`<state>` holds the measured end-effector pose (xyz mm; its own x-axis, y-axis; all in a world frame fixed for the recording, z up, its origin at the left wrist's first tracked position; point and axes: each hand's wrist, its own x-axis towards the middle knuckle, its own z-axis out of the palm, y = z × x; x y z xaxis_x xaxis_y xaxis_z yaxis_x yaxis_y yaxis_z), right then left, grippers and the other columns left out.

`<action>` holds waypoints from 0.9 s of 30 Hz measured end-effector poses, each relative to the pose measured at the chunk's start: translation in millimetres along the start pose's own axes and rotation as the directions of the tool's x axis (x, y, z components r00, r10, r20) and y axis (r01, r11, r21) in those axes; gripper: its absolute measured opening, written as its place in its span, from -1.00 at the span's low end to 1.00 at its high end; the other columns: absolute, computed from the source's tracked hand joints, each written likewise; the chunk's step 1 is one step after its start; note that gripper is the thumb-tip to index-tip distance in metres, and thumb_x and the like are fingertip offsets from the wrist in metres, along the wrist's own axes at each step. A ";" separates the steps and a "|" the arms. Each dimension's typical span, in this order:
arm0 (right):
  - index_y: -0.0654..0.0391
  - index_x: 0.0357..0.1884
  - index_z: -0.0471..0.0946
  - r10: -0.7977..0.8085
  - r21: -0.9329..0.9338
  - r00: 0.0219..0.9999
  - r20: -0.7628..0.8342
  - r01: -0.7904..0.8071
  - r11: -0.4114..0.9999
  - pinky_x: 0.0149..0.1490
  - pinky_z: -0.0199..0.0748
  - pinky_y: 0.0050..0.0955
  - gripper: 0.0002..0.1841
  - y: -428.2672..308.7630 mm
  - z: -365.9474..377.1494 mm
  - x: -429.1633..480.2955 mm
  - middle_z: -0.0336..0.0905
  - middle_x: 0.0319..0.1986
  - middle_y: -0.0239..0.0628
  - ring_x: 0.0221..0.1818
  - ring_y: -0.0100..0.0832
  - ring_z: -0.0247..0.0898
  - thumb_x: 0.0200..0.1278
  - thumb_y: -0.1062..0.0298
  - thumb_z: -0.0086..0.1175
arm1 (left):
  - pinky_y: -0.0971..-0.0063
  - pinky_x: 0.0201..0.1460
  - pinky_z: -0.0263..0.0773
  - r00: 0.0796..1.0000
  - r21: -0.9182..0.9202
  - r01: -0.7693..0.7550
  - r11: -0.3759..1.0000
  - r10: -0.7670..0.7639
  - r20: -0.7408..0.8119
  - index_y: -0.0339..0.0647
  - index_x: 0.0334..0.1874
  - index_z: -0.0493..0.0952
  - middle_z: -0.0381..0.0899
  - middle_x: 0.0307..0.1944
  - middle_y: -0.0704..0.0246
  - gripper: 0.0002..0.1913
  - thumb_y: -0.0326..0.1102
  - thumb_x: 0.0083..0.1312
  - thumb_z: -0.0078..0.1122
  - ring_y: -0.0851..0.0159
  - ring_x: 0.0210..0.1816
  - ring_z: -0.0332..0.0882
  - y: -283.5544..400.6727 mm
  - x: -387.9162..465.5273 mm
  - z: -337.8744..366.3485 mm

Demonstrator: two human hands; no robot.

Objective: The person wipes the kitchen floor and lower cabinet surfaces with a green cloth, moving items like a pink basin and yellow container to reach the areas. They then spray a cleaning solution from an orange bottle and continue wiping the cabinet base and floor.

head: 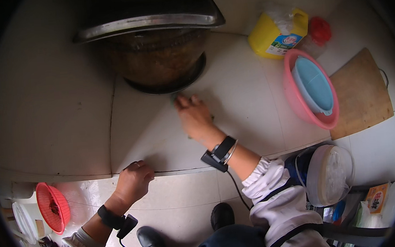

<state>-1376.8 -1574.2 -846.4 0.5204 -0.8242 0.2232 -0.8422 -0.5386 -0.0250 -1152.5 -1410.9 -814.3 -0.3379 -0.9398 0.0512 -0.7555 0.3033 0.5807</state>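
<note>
My right hand (pixel 197 118) lies palm down on the pale tiled counter (pixel 244 95). Bits of a green pad (pixel 174 96) show at its fingertips and sides; the hand covers most of it. Just beyond the fingers stands a large metal pot (pixel 158 62) with a browned, stained wall and a wide metal rim above. My left hand (pixel 135 179) is at the front edge of the counter, fingers curled in, and nothing shows in it. Both wrists wear black straps with a small cabled device.
At right on the counter are a yellow jug (pixel 274 35), a pink basin (pixel 290 91) holding a blue basin (pixel 314 84), and a wooden cutting board (pixel 362 96). Below the counter stand a lidded bucket (pixel 330 175) at right and a red basket (pixel 63 207) at left.
</note>
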 end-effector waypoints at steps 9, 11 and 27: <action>0.20 0.04 0.57 -0.240 -0.024 0.968 -0.076 0.239 0.971 -0.04 0.60 -0.19 -0.62 -82.1 5.7 17.1 0.53 0.14 -0.19 0.14 -0.05 0.44 0.16 0.39 0.06 | 0.30 -0.20 0.58 0.995 0.079 -0.066 0.995 0.071 -0.069 -0.12 -0.29 0.65 0.64 -0.32 0.35 -0.89 -0.48 0.14 0.34 0.12 -0.26 0.64 5.6 -20.7 -12.4; 0.22 -0.03 0.60 -0.160 -0.131 0.986 0.047 0.165 0.978 -0.01 0.59 -0.21 -0.67 -88.8 6.7 49.0 0.55 0.10 -0.15 0.12 -0.09 0.45 0.16 0.38 0.06 | 0.33 -0.15 0.61 0.997 0.091 -0.069 0.993 0.072 -0.032 -0.12 -0.19 0.67 0.66 -0.27 0.32 -0.84 -0.48 0.18 0.33 0.13 -0.22 0.66 7.0 -23.5 -16.2; 0.26 0.13 0.52 -0.313 -0.090 0.949 -0.037 0.309 0.947 -0.05 0.65 -0.29 -0.55 -84.1 2.4 18.0 0.47 0.23 -0.08 0.09 -0.12 0.49 0.16 0.39 0.05 | 0.39 -0.13 0.60 0.994 0.133 -0.101 0.986 0.104 -0.017 -0.13 -0.21 0.64 0.65 -0.16 0.41 -0.83 -0.51 0.18 0.15 0.24 -0.10 0.63 -11.8 -25.7 -12.0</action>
<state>-1296.2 -1544.2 -842.6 0.7522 -0.6072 0.2559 -0.6496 -0.7486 0.1330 -1128.1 -1392.2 -812.7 -0.4054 -0.9056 0.1251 -0.7854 0.4150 0.4592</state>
